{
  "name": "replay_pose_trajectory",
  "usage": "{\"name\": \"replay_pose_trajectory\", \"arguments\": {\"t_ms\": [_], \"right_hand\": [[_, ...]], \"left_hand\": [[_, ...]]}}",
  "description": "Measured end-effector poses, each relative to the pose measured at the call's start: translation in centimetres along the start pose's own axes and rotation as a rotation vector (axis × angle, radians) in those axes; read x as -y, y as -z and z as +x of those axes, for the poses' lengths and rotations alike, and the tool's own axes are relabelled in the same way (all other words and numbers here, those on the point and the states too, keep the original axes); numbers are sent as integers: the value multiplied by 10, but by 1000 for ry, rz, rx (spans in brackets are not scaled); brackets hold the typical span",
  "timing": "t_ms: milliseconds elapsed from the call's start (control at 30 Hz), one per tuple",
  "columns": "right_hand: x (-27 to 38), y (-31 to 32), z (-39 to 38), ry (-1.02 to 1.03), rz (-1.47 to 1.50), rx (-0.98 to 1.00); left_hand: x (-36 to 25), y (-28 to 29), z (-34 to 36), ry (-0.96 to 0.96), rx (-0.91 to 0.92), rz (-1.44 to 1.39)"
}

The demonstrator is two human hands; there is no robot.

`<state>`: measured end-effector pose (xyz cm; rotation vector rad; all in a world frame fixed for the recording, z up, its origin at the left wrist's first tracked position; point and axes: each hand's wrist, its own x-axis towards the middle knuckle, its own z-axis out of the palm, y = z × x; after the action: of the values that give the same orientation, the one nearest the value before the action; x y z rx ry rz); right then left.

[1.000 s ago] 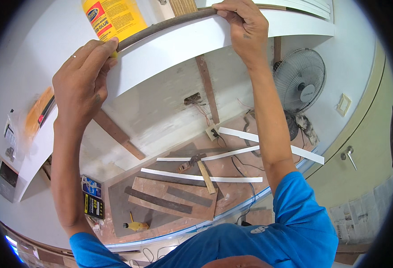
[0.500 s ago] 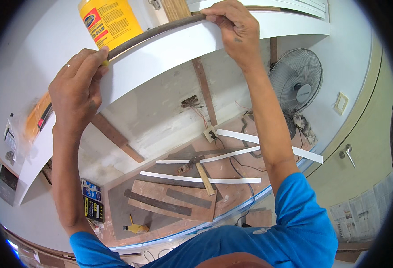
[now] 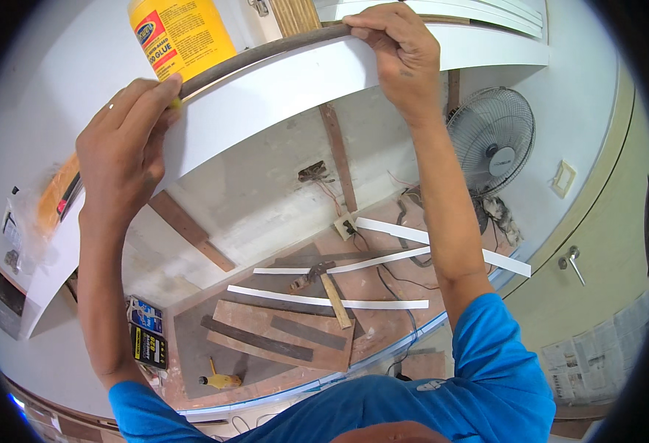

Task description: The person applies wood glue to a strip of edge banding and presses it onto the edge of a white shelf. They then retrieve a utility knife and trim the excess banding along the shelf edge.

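Observation:
A narrow dark grey-brown strip (image 3: 265,53) runs along the top edge of a long white panel (image 3: 280,88). My left hand (image 3: 129,136) pinches the strip's left end, where a small yellow bit shows under the fingertips. At the other end my right hand (image 3: 402,63) grips it between thumb and fingers. Between the two hands the strip bows slightly and lies against or just above the panel's edge; I cannot tell whether it touches all along. Right behind it stands a yellow glue container (image 3: 184,37).
Below lie white strips (image 3: 324,298), a hammer (image 3: 332,295), dark strips (image 3: 254,338) on a brown board (image 3: 225,314), and a yellow-handled screwdriver (image 3: 221,380). A fan (image 3: 494,140) stands right, near a door (image 3: 597,295). Boxes (image 3: 149,347) sit lower left; wires hang from a wall opening (image 3: 313,171).
My right hand has shifted slightly right, and my left hand a little left. Both still hold the dark strip. The whole view has moved a little.

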<state>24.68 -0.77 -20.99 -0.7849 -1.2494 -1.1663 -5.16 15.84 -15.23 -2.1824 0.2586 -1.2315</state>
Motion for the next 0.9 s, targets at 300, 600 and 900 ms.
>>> {"name": "replay_pose_trajectory", "arguments": {"t_ms": [300, 600, 900], "right_hand": [[10, -2, 2, 19, -114, 22], [8, -5, -1, 52, -55, 31], [5, -12, -4, 118, -191, -6]], "left_hand": [[4, 4, -10, -3, -24, 8], [1, 6, -14, 39, 46, 21], [1, 28, -18, 268, -186, -199]]}}
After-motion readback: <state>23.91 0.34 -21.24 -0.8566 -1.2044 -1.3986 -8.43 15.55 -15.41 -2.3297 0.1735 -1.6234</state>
